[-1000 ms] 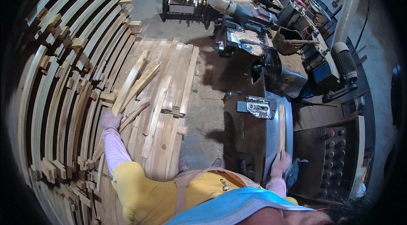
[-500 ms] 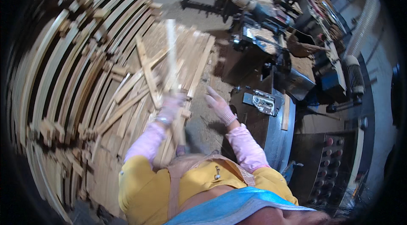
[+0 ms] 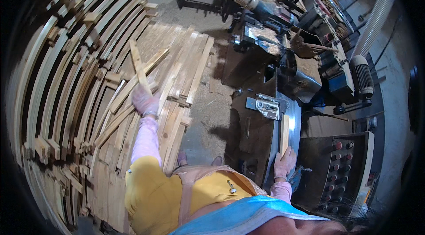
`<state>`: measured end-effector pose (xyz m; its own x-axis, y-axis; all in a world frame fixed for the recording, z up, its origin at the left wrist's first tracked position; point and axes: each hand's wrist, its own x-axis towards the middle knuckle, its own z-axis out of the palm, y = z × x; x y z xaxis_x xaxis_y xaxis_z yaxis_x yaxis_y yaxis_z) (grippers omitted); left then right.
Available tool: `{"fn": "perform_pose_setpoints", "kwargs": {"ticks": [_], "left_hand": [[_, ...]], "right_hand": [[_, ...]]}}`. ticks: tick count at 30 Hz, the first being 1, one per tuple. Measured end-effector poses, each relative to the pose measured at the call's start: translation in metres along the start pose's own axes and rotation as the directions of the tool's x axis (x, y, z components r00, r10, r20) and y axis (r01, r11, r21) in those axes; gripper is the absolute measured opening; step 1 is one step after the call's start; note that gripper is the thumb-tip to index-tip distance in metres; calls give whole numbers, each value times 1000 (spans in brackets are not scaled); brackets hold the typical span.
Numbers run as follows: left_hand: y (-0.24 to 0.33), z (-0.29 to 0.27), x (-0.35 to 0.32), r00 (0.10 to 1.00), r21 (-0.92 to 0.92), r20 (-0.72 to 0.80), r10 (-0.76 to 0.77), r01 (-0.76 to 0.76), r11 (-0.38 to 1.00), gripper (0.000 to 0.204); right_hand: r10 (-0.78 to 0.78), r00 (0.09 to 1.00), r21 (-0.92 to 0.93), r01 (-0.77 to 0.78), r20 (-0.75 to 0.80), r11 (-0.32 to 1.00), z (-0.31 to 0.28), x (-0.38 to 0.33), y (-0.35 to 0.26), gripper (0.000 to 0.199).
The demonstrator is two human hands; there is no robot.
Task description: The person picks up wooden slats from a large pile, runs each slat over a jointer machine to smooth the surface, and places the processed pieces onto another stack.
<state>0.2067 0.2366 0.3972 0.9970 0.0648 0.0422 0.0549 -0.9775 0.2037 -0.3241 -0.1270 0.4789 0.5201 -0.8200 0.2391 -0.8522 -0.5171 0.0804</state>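
Gripping: left hand (image 3: 144, 100), gloved, closed around a wooden slat (image 3: 138, 64) near its lower end
Slat axis: long way up and slightly left from the fist, tilted, far end above the pile of slats (image 3: 177, 80) on the floor
Slat from body: left and forward, arm stretched out over the pile
Right hand (image 3: 284, 163): gloved, fingers laid flat on the near end of a short strip (image 3: 284, 134), not curled around it as far as can be told
Strip axis: lengthwise along the metal machine table (image 3: 294, 115), pointing away from the body
Nearer hand: left for the slat, right for the strip
Gap: slat and machine table well apart, sawdust floor (image 3: 208, 106) between
Beside: control panel (image 3: 338, 164) with round buttons, just right of the right hand
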Motion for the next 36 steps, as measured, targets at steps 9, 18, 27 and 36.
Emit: {"fn": "perform_pose_setpoints", "kwargs": {"ticks": [9,18,27,36], "left_hand": [[-33,8,-2,987,-205,111,-116,137,969,69],[89,-27,-185,656,-866,321,683,-88,492,53],[24,18,54,863,-254,-80,499,-502,827,79],[-100,-7,110,943,160,299,144,-198,967,68]], "right_hand": [[67,905,233,36,-419,972,99,208,-30,58],[-651,752,771,475,-105,424,68,127,-266,31],[34,898,661,-348,438,665,-57,64,-107,51],[22,977,-170,-59,-211,984,52,-6,28,39]]}}
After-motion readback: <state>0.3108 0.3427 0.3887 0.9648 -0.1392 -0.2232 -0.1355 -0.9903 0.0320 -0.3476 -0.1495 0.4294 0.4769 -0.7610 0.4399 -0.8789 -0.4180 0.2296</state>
